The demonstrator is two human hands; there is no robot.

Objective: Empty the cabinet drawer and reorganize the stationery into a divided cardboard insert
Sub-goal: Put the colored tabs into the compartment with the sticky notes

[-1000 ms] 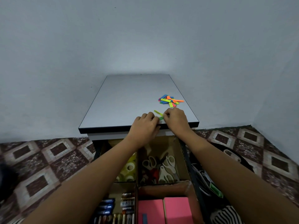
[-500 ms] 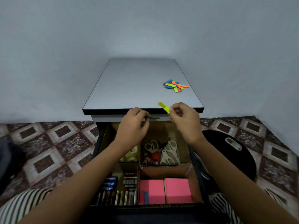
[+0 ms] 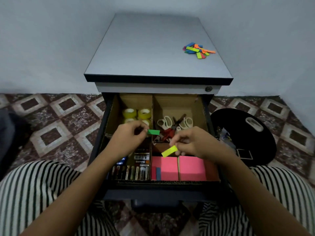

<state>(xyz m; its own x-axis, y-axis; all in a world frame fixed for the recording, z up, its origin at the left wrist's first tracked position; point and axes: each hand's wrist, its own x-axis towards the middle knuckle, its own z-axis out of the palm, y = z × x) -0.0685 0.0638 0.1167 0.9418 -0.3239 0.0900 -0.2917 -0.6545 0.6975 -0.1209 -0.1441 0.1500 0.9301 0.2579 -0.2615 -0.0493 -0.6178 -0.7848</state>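
The left hand (image 3: pixel 129 138) covers the nearer tape rolls (image 3: pixel 129 113); the right hand (image 3: pixel 192 142) hides part of the scissors (image 3: pixel 164 122). Labels on the batteries (image 3: pixel 134 173) are too small to read. Both forearms run off the bottom edge.
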